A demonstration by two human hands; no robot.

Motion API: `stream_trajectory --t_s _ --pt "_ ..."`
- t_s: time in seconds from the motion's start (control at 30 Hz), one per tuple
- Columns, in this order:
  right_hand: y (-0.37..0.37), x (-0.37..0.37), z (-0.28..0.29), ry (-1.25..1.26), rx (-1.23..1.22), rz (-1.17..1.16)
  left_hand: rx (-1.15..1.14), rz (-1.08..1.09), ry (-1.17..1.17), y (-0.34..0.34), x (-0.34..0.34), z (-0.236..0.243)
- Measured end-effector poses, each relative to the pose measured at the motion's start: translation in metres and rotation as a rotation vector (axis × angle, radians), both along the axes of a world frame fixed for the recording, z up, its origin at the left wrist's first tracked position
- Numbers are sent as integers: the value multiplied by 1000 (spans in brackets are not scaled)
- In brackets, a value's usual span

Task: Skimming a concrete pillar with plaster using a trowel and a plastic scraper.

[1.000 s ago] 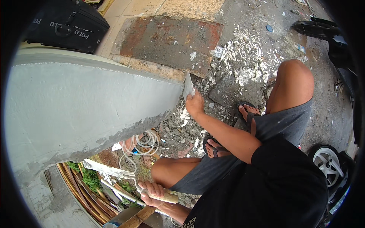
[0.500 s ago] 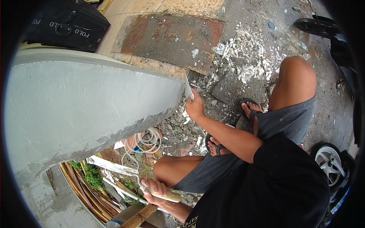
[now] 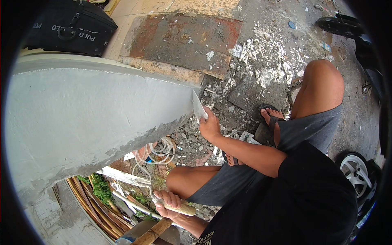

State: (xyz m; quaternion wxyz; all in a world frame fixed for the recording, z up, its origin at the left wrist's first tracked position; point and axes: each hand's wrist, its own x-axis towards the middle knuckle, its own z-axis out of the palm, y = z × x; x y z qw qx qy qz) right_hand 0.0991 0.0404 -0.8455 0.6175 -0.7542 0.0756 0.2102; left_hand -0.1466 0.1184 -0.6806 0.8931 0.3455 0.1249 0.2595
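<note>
A: Report the nearest hand.

B: The left hand [image 3: 168, 203] sits low in the view, beside the bent left knee. Its fingers are closed around a pale wooden handle [image 3: 182, 209]. The tool head on that handle is not discernible. A second wooden handle [image 3: 152, 233] lies just below it, at the lower edge.

A: What surrounds that hand?

B: Stacked curved wooden strips [image 3: 96, 208], patches of grass, and a coil of white hose [image 3: 160, 148] on the rubble.

A: Report the right hand.

B: The right hand [image 3: 209, 126] is extended forward, arm nearly straight. It grips a flat grey trowel blade [image 3: 199, 109] between fingers and thumb. The blade is pressed against the end edge of the grey plastered slab [image 3: 90, 118], at its right corner.

A: Condition of the slab?

B: Smooth grey coat above; rough, uneven along the lower edge.

A: Farther out?

B: Plaster debris [image 3: 261, 57] litters the ground. A black bag [image 3: 69, 28] rests on tiles beyond the slab.
</note>
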Motion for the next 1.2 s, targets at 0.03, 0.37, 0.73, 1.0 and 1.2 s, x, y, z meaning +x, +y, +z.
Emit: stream_trajectory --t_s 0.03,0.37,0.73,1.0,1.2 --pt "-3 -1 -3 50 -16 -56 -1 1 -3 -1 0 -1" --pt "11 50 -37 184 38 -300 16 26 7 -2 -2 -2" --pt "17 2 -18 172 -2 -226 -36 69 78 2 0 1" --pt "33 54 -33 235 60 -416 -10 73 95 2 0 -1" --pt "49 7 5 94 -98 -205 -11 59 76 2 0 0"
